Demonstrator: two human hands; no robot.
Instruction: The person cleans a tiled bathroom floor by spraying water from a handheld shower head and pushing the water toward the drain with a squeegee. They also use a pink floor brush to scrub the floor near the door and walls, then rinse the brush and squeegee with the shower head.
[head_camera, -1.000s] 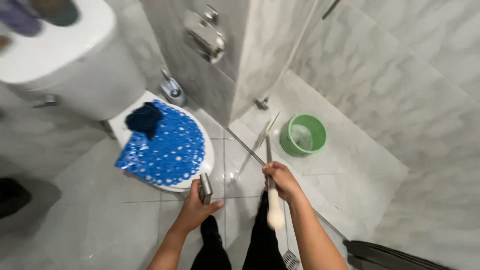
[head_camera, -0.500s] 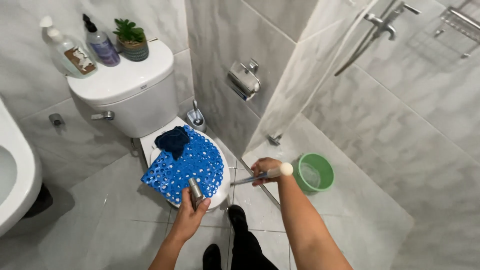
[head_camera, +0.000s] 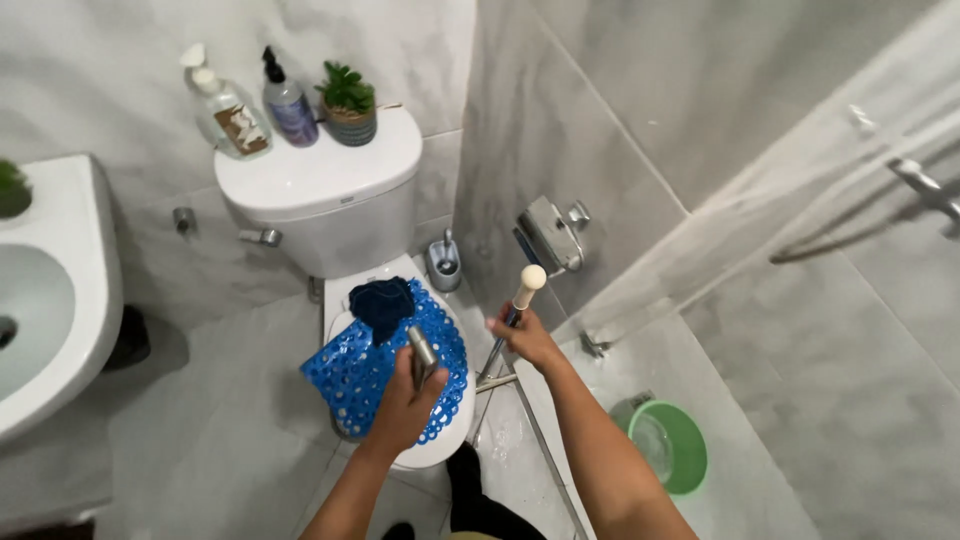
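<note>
Head view, looking down into a small marble-tiled bathroom. Nearest, the left hand (head_camera: 402, 405) is closed around a short metal handle, perhaps a bidet sprayer (head_camera: 422, 355), held over a blue perforated mat (head_camera: 355, 375) that is draped across the closed toilet lid (head_camera: 440, 450). Just to the right, the right hand (head_camera: 527, 338) is wrapped around a long thin stick with a cream knob (head_camera: 530, 283) at its upper end; its lower end is set on the wet floor by the shower threshold (head_camera: 545, 440). A steady result seems best served by a firm grip on both handles and by the stick being kept upright, clear of the toilet rim. A dark blue cloth (head_camera: 382, 300) is bunched on the mat's far edge. Room is tight: a glass shower screen (head_camera: 760, 230) stands close on the right, a green bucket (head_camera: 672, 447) sits on the shower floor, and a white sink (head_camera: 60, 300) juts in at left. Farther back, a cistern (head_camera: 330, 200) carries two bottles and a potted plant (head_camera: 348, 100).
</note>
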